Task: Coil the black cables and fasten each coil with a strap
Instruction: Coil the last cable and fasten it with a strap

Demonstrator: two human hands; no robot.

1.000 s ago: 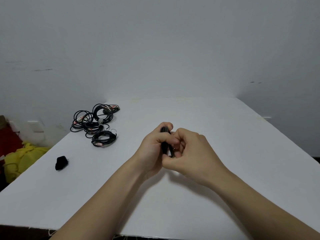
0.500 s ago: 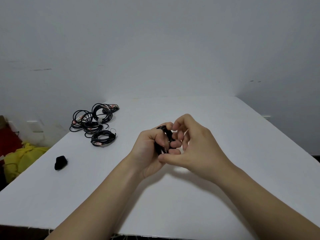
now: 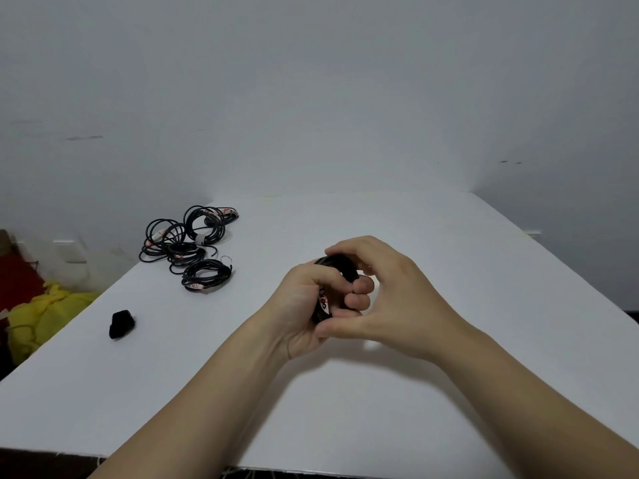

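Head view, tight black cable coil — red-marked label, gripped by left hand, pinched by right hand.

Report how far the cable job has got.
Done: several coiled cables lie piled at the far left of the table; their straps are too small to confirm. In hand: the left hand and right hand both grip one black coil. Left: fastening this coil; no uncoiled cable is visible.

Plain indoor room serving as an improvised work station; precise use undetermined. Evidence: white worktop set against a scuffed grey wall, black cable coils heaped far left, yellow bag on the floor alongside
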